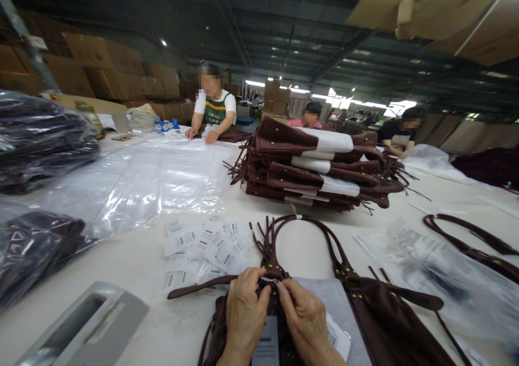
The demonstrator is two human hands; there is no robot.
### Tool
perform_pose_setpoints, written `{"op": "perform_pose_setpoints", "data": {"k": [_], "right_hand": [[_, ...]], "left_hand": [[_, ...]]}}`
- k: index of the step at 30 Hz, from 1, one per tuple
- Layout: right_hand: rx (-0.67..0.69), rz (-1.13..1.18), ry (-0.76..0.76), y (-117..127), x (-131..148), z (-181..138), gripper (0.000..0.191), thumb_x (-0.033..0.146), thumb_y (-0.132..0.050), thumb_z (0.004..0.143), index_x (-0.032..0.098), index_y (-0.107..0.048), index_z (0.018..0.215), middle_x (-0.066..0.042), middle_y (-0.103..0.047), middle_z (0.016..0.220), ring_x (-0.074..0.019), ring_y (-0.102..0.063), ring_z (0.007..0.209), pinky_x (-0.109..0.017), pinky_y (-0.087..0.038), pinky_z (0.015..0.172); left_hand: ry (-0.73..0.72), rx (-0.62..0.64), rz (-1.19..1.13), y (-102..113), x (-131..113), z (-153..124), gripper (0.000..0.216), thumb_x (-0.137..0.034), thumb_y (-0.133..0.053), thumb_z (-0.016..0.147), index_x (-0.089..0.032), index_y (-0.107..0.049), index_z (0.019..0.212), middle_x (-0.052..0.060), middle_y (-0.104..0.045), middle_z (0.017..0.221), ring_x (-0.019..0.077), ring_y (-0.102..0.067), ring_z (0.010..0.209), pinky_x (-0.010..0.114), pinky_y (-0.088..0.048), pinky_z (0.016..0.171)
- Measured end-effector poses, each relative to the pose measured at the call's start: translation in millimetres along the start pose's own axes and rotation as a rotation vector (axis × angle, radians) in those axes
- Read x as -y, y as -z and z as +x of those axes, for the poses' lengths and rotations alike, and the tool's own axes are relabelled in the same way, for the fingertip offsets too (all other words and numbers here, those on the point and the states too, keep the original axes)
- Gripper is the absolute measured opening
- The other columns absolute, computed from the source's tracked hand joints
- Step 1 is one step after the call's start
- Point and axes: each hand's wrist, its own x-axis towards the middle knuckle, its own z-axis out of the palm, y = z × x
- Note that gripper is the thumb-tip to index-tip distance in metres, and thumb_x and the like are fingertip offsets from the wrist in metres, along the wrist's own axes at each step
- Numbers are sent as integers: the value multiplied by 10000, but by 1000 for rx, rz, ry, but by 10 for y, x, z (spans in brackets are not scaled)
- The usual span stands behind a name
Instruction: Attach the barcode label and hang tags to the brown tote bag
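A dark brown handbag (381,317) lies on the white table in front of me, its handles (308,231) looped away from me. My left hand (244,314) and my right hand (304,320) meet at the bag's top edge, fingers pinched together on a small tag or fastening by the tassel (267,258). A white barcode tag (267,344) hangs below my hands. What exactly the fingertips hold is too small to make out.
Loose barcode labels (206,247) lie left of the bag, clear plastic bags (150,182) beyond them. A stack of brown bags (316,166) sits at centre. Bagged dark goods (40,139) pile at left, a grey device (85,328) near left. Three people work at the far side.
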Motion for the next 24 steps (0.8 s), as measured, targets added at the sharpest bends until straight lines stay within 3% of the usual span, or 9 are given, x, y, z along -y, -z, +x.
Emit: {"op": "perform_pose_setpoints", "data": {"k": [7, 13, 24], "right_hand": [[-50, -203, -12, -31, -42, -21, 408, 405, -277, 903, 223, -560, 671, 15, -608, 528, -153, -574, 474, -257, -300, 490], [-72, -242, 12, -76, -31, -21, 411, 383, -279, 907, 213, -549, 649, 7, -594, 510, -153, -561, 479, -266, -270, 502], [-103, -195, 212, -114, 38, 72, 399, 303, -278, 921, 192, -618, 746, -4, -640, 592, -134, -554, 500, -258, -284, 544]], "left_hand": [[-3, -8, 4, -16, 10, -10, 148, -186, -464, 758, -224, -565, 860, 9, -618, 871, 203, -535, 841, 365, -364, 768], [-1, -4, -2, -37, 32, 4, 177, -170, -447, 762, -227, -571, 875, 11, -624, 896, 207, -546, 867, 378, -377, 778], [12, 37, -59, -40, 97, 14, 337, -76, -403, 719, -211, -568, 980, 37, -546, 1213, 204, -498, 1075, 415, -360, 905]]}}
